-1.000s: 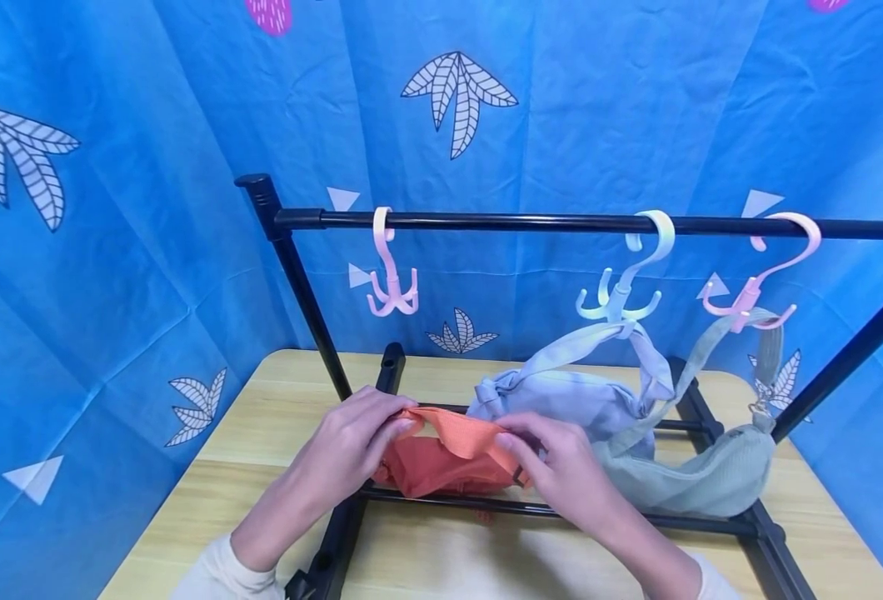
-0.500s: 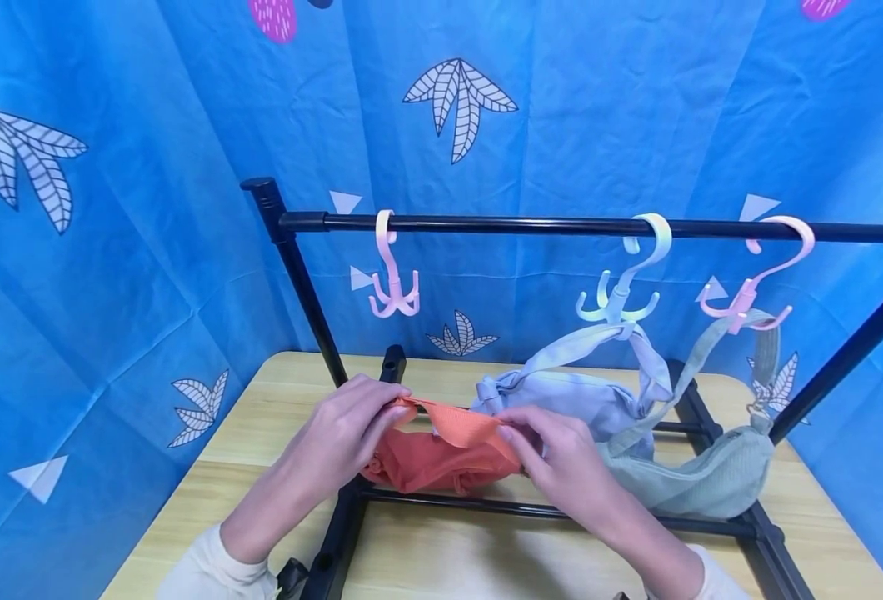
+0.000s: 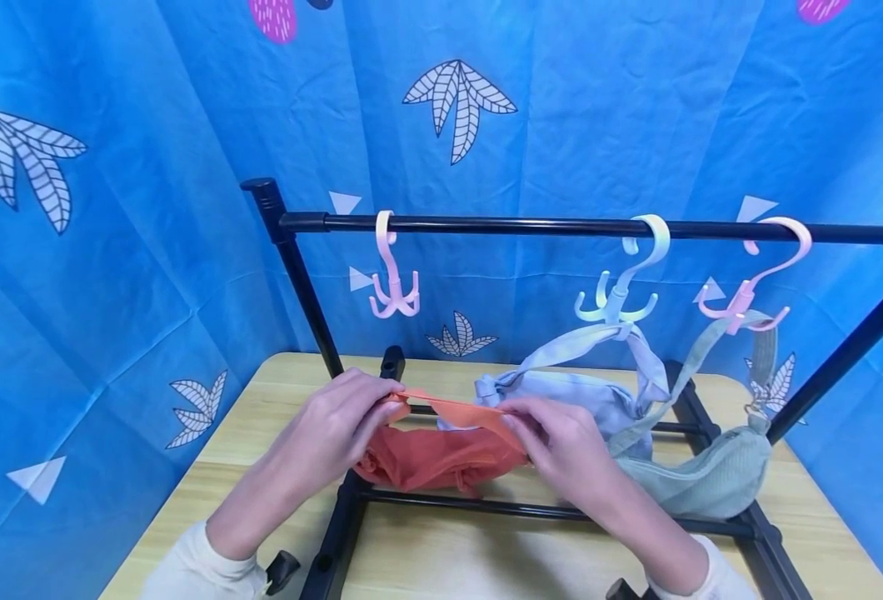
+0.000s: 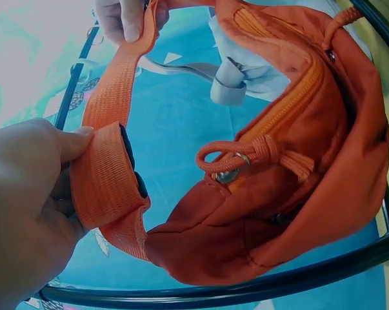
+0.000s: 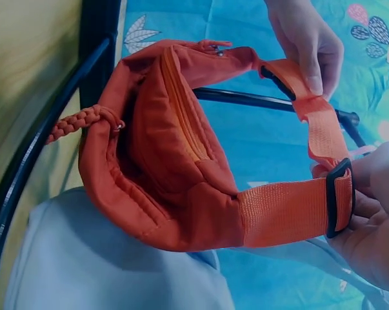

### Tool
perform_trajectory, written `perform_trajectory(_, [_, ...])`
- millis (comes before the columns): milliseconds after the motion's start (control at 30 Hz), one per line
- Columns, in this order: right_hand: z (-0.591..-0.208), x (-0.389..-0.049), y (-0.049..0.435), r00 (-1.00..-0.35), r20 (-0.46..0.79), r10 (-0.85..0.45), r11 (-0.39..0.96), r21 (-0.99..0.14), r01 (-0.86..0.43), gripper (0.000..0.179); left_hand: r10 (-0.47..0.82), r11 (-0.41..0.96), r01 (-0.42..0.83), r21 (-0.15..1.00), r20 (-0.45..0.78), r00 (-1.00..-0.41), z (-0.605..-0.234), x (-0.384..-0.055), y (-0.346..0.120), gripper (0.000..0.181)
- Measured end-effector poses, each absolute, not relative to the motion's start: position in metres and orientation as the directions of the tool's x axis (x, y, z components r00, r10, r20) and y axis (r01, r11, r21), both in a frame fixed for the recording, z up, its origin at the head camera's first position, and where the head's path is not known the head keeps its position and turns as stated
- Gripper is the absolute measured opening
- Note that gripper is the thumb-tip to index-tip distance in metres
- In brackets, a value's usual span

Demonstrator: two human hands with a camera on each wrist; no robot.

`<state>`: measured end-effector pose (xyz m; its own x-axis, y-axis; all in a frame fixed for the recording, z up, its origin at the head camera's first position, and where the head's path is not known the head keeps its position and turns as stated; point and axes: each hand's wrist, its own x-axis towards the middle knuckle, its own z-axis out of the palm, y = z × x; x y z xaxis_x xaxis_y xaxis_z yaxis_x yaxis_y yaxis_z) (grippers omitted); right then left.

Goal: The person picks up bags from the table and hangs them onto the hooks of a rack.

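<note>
An orange-red waist bag (image 3: 434, 460) hangs below its orange webbing strap (image 3: 452, 411), low over the rack's lower bars. My left hand (image 3: 340, 421) pinches one end of the strap between thumb and fingers. At the other end my right hand (image 3: 565, 442) pinches the strap, close to a black slider buckle (image 5: 339, 197) in the right wrist view. The left wrist view shows the bag's zipped front (image 4: 297, 110) and a knotted cord pull (image 4: 265, 152). Above and left of the bag, a pink four-prong hook (image 3: 394, 292) hangs with nothing on it.
A black rack's top rail (image 3: 516, 225) spans the view. On it a pale blue hook (image 3: 616, 304) carries a lavender bag (image 3: 584, 392), and another pink hook (image 3: 741, 300) carries a grey-green bag (image 3: 711, 479). Behind the wooden table (image 3: 224, 492) hangs a blue patterned curtain (image 3: 531, 108).
Both hands have risen slightly, the left one also shifting left. Between them the strap is stretched straighter, and the orange-red bag has moved a little left.
</note>
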<state>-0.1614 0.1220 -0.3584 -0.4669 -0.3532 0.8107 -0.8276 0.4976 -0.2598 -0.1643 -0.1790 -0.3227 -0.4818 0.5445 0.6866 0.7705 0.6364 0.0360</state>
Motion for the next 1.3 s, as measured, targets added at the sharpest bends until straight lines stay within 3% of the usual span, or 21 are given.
perform_trajectory(233, [-0.347, -0.159, 0.122, -0.498, 0.789, -0.361, 0.543, -0.256, -0.800, 0.028, 0.557, 0.638, 0.770, 0.012, 0.683, -0.473, -0.311, -0.162, -0.182, 0.026])
perform_trajectory(400, [-0.341, -0.160, 0.121, -0.466, 0.802, -0.374, 0.533, -0.225, -0.816, 0.029, 0.561, 0.623, 0.782, -0.018, 0.707, -0.431, -0.304, -0.163, -0.187, 0.023])
perform_trajectory(667, [-0.328, -0.165, 0.118, -0.412, 0.829, -0.378, 0.521, -0.177, -0.835, 0.031, 0.549, 0.634, 0.773, -0.020, 0.716, -0.432, -0.293, -0.165, -0.189, 0.020])
perform_trajectory(1300, [-0.301, -0.175, 0.110, -0.419, 0.831, -0.366, 0.539, -0.178, -0.824, 0.029, 0.526, 0.657, 0.751, -0.065, 0.753, -0.395, -0.275, -0.168, -0.195, 0.036])
